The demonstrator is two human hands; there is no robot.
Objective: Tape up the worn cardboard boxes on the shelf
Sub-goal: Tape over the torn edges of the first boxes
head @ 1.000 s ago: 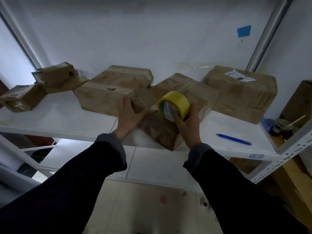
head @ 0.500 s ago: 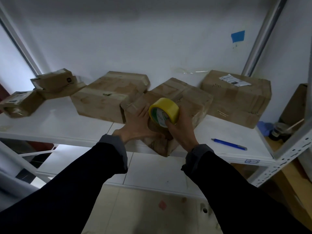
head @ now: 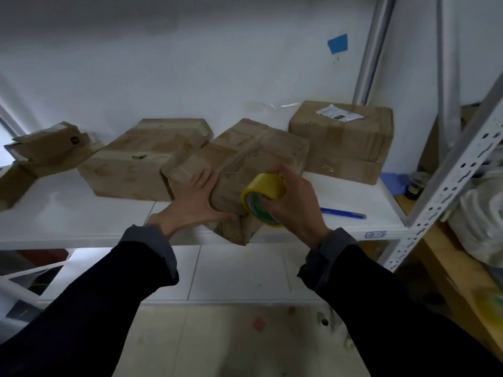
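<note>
Worn cardboard box [head: 245, 164] on shelf [head: 68, 213], near corner overhanging front edge. Left hand [head: 193, 202] flat, fingers spread, pressing box's left face. Right hand [head: 294, 202] clamped round yellow tape roll [head: 262, 197], held against box's near-right corner; box's long axis runs back-right from roll.

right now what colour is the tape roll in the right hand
Yellow tape roll, greenish inner label; head view.

Five cardboard boxes are counted on the shelf [head: 68, 213]: two small ones at the left [head: 51, 148] [head: 11, 183], three larger ones [head: 141, 161] [head: 253, 159] [head: 345, 140]. One yellow tape roll [head: 265, 190] and one blue pen [head: 343, 213] are seen, and two hands [head: 190, 208] [head: 296, 205].
</note>
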